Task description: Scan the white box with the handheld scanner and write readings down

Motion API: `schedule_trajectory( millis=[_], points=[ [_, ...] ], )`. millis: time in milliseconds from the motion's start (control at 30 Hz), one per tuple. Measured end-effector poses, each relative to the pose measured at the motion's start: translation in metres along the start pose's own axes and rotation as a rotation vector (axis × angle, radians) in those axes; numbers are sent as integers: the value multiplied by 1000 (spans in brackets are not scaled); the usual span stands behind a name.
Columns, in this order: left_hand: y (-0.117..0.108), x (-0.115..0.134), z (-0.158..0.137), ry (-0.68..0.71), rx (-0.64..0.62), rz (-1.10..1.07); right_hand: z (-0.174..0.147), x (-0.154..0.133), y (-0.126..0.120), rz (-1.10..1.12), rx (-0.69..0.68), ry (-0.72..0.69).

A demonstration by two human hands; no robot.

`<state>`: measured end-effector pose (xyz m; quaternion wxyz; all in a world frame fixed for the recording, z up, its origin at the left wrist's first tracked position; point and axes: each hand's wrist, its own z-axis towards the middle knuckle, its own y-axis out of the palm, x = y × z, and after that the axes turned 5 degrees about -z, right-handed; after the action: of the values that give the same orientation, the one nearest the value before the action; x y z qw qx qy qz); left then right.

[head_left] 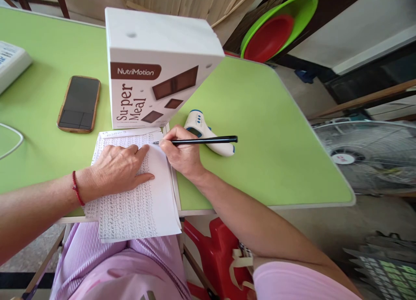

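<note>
My right hand point(182, 154) is closed around a black pen point(211, 140), its tip at the upper right of a handwritten sheet of paper point(136, 213). Rows of small writing cover most of the sheet, with a blank strip along its right side. My left hand point(120, 167) lies on the paper, thumb and index finger stretched out, the index fingertip close to the pen tip. The sheet's lower end hangs over the table's near edge. Just behind the paper stands a white box point(162, 35) with brown print. A white and blue infrared thermometer point(221, 149) lies beside my right hand, partly hidden by it.
On the green table point(260, 118) a phone in a brown case point(79, 104) lies left of the box. A white device point(11, 63) and a white cable point(19, 137) are at the left. A fan point(367, 157) stands right of the table, a red stool point(216, 252) below it.
</note>
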<state>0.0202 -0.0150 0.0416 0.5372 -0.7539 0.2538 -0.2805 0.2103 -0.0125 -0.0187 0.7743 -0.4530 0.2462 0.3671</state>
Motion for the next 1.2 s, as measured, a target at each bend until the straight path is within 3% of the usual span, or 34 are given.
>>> schedule_trajectory(
  millis=[767, 1200],
  points=[
    [-2, -1, -1, 0, 11, -23, 0, 2, -1, -65, -4, 56],
    [0, -1, 0, 1, -1, -2, 1, 0, 0, 13, 29, 63]
  ],
)
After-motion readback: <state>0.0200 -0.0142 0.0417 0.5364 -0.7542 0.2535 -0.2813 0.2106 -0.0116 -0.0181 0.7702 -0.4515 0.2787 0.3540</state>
